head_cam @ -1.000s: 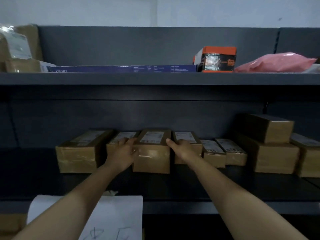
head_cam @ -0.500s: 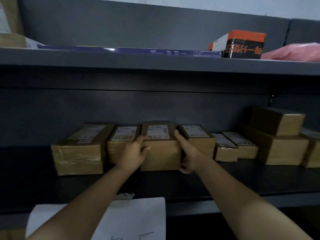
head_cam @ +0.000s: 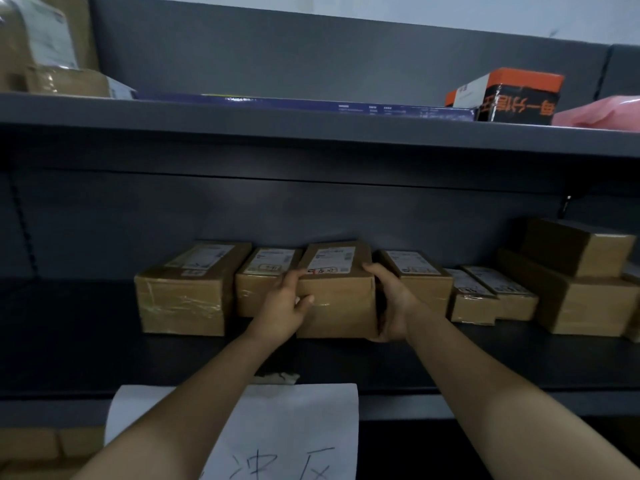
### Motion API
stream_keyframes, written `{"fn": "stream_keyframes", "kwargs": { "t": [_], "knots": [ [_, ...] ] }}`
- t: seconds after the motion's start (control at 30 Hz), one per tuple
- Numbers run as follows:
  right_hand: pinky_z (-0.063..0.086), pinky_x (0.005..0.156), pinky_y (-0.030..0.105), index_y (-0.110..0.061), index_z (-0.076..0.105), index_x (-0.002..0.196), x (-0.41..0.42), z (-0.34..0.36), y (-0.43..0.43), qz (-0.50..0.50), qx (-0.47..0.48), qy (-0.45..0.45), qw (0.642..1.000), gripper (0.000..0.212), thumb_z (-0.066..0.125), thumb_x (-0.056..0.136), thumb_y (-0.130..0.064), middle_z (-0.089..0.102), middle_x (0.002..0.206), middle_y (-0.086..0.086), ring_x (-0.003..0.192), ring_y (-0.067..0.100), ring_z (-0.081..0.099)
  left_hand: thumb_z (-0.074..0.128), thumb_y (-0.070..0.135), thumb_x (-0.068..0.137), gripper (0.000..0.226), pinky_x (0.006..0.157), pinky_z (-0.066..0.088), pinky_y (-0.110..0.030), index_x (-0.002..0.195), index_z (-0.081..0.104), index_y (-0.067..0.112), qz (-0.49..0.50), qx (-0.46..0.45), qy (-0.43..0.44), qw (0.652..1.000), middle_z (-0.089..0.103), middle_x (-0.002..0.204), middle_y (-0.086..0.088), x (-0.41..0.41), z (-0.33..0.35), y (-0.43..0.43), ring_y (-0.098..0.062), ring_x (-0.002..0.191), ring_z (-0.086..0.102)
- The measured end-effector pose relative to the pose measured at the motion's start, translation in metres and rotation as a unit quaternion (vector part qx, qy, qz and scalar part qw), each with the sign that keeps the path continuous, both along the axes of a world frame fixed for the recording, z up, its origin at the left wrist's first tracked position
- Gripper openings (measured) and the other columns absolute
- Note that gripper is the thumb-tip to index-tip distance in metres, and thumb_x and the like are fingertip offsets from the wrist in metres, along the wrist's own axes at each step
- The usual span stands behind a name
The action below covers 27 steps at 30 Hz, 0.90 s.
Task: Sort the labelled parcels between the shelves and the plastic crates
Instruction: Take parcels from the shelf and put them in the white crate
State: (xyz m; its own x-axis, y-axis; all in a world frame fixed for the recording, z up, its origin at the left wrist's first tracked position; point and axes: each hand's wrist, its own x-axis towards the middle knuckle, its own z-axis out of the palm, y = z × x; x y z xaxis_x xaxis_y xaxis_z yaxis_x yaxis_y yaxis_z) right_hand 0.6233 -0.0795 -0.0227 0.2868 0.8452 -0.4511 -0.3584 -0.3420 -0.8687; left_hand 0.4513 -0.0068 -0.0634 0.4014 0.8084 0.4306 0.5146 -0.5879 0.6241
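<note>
Two hands grip parcel point(head_cam: 337, 299): left hand point(head_cam: 284, 311), right hand point(head_cam: 391, 303).

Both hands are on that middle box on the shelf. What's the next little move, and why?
Probably slide the middle box straight out toward the person. The left hand and right hand grip its two sides, and it sits close between a left neighbour and a right neighbour, so a straight pull seems likeliest to leave those undisturbed.

A white paper sign point(head_cam: 304, 427) bearing handwritten characters hangs low; pale wall point(head_cam: 450, 19) above.
</note>
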Motion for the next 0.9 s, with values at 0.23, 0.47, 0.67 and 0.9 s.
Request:
{"fn": "stream_keyframes", "kwargs": {
  "t": [0.23,0.47,0.67,0.9],
  "knots": [
    [0.051,0.089,0.046,-0.019,0.059,0.11,-0.001,0.017,-0.001,-0.036,0.073,-0.017,0.997,0.055,0.069,0.071,-0.057,0.063,0.107,0.011,0.099,0.03,0.06,0.046,0.03,0.096,0.049,0.102,0.035,-0.035,0.142,0.035,0.019,0.089,0.105,0.089,0.986,0.042,0.14,-0.01,-0.016,0.021,0.006,-0.028,0.127,0.038],
    [0.048,0.063,0.039,-0.018,0.053,0.089,0.0,0.025,-0.012,-0.061,0.091,-0.06,0.992,0.035,0.063,0.082,-0.051,0.057,0.091,0.009,0.081,0.025,0.055,0.046,0.059,0.085,0.07,0.11,0.022,-0.043,0.144,0.028,0.026,0.195,-0.002,0.244,0.95,0.024,0.15,-0.012,-0.012,0.02,0.034,-0.033,0.136,0.021],
    [0.046,0.062,0.038,-0.018,0.051,0.089,0.007,0.021,-0.016,-0.072,0.099,-0.056,0.991,0.033,0.062,0.084,-0.048,0.055,0.09,0.009,0.08,0.024,0.054,0.052,0.066,0.076,0.066,0.099,0.029,-0.057,0.134,0.038,0.036,0.221,-0.021,0.246,0.944,0.025,0.143,-0.008,0.003,0.021,0.045,-0.035,0.129,0.02],
    [0.049,0.065,0.039,-0.018,0.053,0.112,0.019,0.013,-0.027,-0.061,0.106,-0.052,0.991,0.051,0.069,0.077,-0.05,0.058,0.103,0.009,0.092,0.025,0.056,0.054,0.062,0.075,0.065,0.094,0.032,-0.052,0.132,0.038,0.035,0.236,0.026,0.215,0.947,0.03,0.136,-0.01,0.002,0.012,0.019,-0.033,0.125,0.025]
  ]
}}
